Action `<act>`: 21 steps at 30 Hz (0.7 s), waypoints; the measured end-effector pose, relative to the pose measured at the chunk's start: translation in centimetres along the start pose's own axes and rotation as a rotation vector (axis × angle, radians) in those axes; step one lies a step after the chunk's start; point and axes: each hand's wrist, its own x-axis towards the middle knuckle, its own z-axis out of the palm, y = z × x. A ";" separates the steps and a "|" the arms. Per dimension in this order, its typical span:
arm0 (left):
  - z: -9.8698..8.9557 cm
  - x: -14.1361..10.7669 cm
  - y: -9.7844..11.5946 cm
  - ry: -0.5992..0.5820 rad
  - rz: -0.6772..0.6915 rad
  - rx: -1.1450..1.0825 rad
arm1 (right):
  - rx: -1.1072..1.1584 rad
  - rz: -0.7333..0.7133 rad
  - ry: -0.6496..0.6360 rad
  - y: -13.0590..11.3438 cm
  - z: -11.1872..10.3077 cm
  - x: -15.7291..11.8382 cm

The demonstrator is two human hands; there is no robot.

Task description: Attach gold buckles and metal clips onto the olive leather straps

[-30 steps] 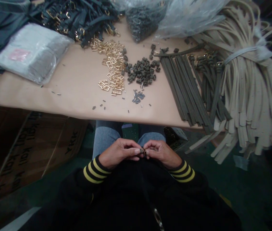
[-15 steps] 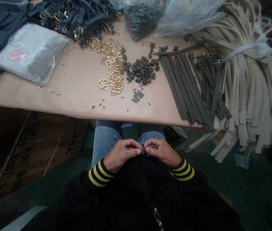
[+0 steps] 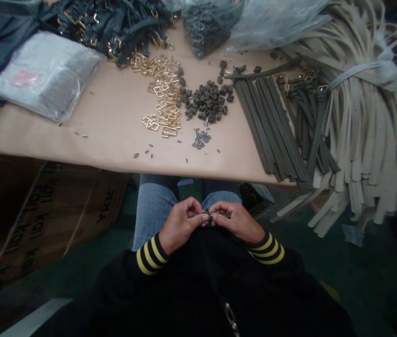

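Observation:
My left hand (image 3: 184, 223) and my right hand (image 3: 235, 220) meet above my lap, thumbs and fingers pinched together. Between their fingertips is a small dark piece with a bit of gold (image 3: 209, 216), too small to make out fully. On the table beyond lie a pile of gold buckle frames (image 3: 166, 100), a heap of dark olive loops (image 3: 208, 100) and a small cluster of grey metal bits (image 3: 201, 139). Dark olive straps (image 3: 272, 126) lie side by side to the right of the loops.
A plastic-wrapped packet (image 3: 46, 77) and dark straps with gold buckles (image 3: 114, 28) are at the back left. Tied beige straps (image 3: 367, 126) hang over the table's right edge. A cardboard box (image 3: 72, 210) stands below left; the table edge (image 3: 170, 171) runs beyond my knees.
My left hand has shifted slightly right and its wrist has turned, with its fingers curled higher. My right hand has barely moved. Both still pinch the small piece.

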 end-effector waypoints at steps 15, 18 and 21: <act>0.1 -0.9 1.1 0.024 0.235 0.374 | -0.150 -0.019 0.013 -0.9 0.3 -0.6; -0.5 -0.5 0.9 -0.115 0.079 0.128 | -0.160 -0.053 0.018 -1.3 0.2 -0.7; -1.0 -0.1 0.6 -0.201 -0.028 -0.107 | -0.221 -0.119 0.030 -1.8 -0.1 -0.8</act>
